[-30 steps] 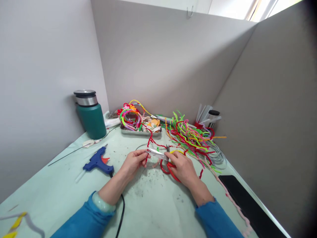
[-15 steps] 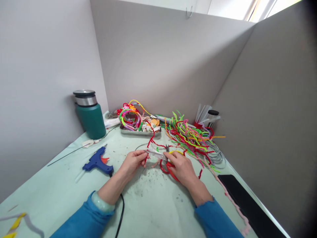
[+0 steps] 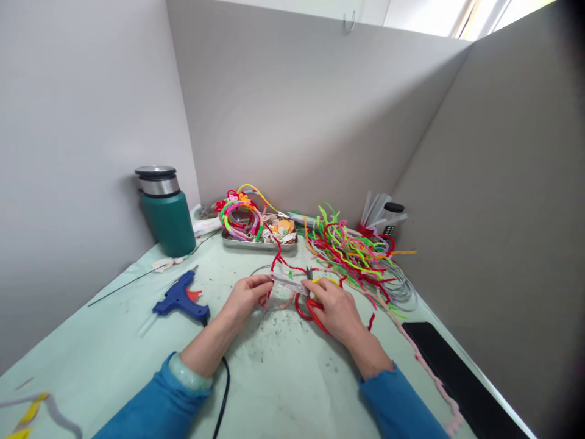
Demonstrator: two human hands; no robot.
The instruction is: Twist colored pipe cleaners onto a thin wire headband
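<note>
A pale green table (image 3: 292, 390) bears a tangle of coloured pipe cleaners (image 3: 350, 250) at its back right. Above the table's middle, the right hand (image 3: 336, 308) curls closed around scissors (image 3: 290, 283), their blades pointing toward the left hand (image 3: 247, 299), which pinches a red pipe cleaner (image 3: 275, 262) between its closed fingertips, beside the blade tips.

Silver-bladed scissors (image 3: 287, 283) point left, just below the frame's centre, tips at a bent, fuzzy red stem (image 3: 277, 251) rising upward.
</note>
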